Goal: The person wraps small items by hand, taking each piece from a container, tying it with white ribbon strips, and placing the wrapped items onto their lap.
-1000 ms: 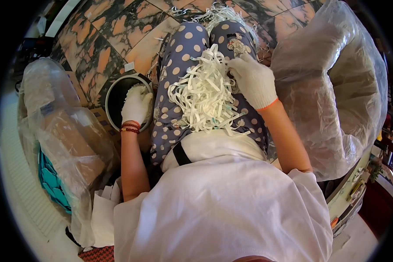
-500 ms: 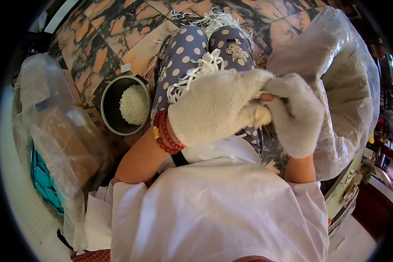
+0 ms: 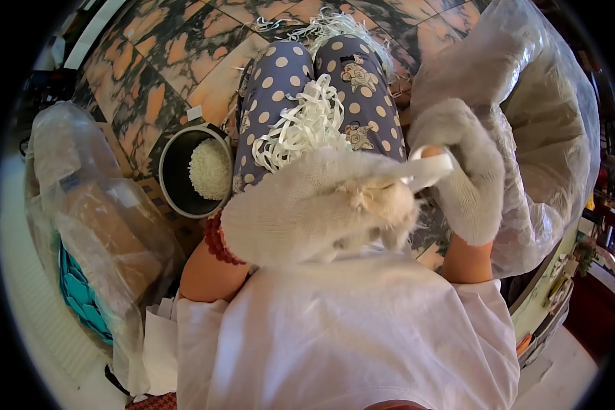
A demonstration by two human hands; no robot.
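My left hand [image 3: 301, 208], in a fuzzy white knit glove with a beige, worn-looking fingertip area, is closed in front of my lap. A narrow white strip [image 3: 427, 171] runs from its fingertips to my right hand [image 3: 475, 174]. My right hand, gloved the same way, is closed on that strip, which loops at a bare fingertip poking out of the glove. The fingers of my left hand are curled, so most of what they pinch is hidden. A tangle of similar white strips [image 3: 307, 123] lies on my polka-dot trousers, just beyond my left hand.
A dark-lined pot [image 3: 171, 167] with white granules [image 3: 210, 169] stands on the left. A large clear plastic bag [image 3: 547, 137] gapes open on the right. At far left, another plastic bag [image 3: 65, 143] surrounds cardboard and teal pieces [image 3: 78, 290]. More strips [image 3: 342, 31] lie beyond my knees on the tiled floor.
My hands have drawn apart, the left shifting left and toward my body. The white strip now shows stretched between them, and more of the strips on my lap are visible.
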